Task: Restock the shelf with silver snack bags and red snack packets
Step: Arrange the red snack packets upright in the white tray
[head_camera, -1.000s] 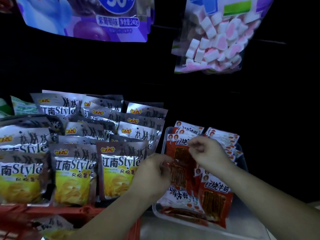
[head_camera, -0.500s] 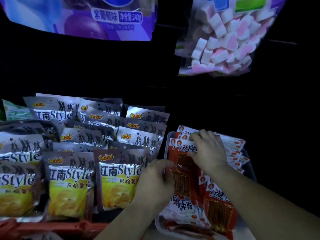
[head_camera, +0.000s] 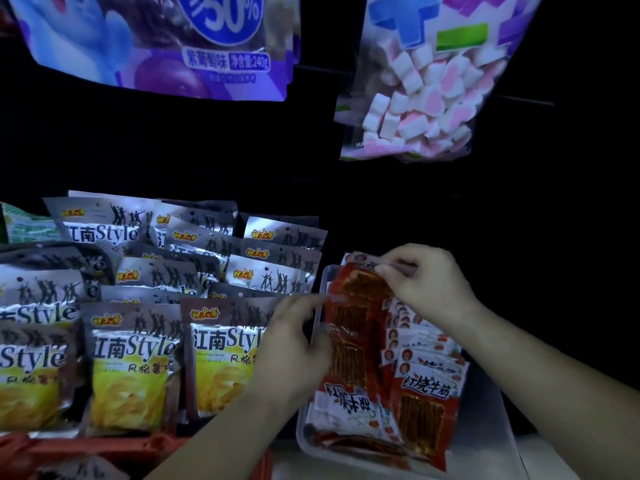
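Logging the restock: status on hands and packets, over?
Right hand pinches top edge of a red packet in the tray. Left hand grips its left side. Silver bags alongside, nothing blocking.

silver snack bags (head_camera: pixel 221 355) crowd left, dark gap above

Silver-yellow snack bags (head_camera: pixel 221 355); red striped snack packets (head_camera: pixel 353 323).

Silver snack bags (head_camera: pixel 133 362) read "江南Style"; red snack packet (head_camera: pixel 427 407) read "红烧牛筋"; hanging purple bag (head_camera: pixel 159 43) showed "50%" and "240g".
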`<action>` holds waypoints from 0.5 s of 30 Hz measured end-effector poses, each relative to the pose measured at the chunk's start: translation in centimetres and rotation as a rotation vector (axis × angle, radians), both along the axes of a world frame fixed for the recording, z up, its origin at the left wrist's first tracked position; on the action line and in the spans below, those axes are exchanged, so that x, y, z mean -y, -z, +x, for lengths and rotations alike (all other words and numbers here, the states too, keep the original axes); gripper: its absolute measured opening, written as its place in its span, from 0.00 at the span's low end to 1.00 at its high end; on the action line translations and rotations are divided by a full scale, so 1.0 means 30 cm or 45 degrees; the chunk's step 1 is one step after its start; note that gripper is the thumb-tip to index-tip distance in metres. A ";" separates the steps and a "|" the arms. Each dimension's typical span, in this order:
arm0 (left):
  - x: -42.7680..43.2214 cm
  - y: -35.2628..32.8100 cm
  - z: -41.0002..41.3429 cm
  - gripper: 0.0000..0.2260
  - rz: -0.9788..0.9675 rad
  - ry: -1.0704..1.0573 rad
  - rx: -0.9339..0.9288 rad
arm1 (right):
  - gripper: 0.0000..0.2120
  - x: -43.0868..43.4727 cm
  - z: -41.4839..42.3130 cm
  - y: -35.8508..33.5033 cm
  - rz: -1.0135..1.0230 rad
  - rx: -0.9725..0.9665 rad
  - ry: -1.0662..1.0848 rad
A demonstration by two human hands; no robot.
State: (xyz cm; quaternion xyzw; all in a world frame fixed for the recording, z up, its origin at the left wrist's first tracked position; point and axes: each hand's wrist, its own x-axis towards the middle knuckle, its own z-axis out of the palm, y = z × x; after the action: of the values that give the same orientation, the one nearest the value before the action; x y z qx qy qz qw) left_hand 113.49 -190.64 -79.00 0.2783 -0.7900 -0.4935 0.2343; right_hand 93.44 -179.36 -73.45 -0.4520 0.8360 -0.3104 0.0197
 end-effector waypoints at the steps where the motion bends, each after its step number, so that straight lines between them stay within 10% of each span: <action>1: 0.006 -0.038 0.009 0.23 0.021 0.010 -0.053 | 0.03 -0.006 0.026 -0.056 0.030 0.106 -0.053; 8: -0.015 -0.260 0.086 0.30 0.382 0.254 -0.208 | 0.04 -0.067 0.202 -0.339 0.023 0.736 -0.129; 15: -0.085 -0.393 0.211 0.30 0.641 0.158 -0.437 | 0.29 -0.140 0.465 -0.384 -0.299 1.058 0.291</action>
State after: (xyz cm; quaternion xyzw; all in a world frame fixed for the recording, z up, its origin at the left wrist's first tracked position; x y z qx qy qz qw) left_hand 119.83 -188.09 -67.22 0.1914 -0.6075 -0.7267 0.2573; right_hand 107.38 -175.15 -61.94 -0.1928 0.7609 -0.5586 0.2679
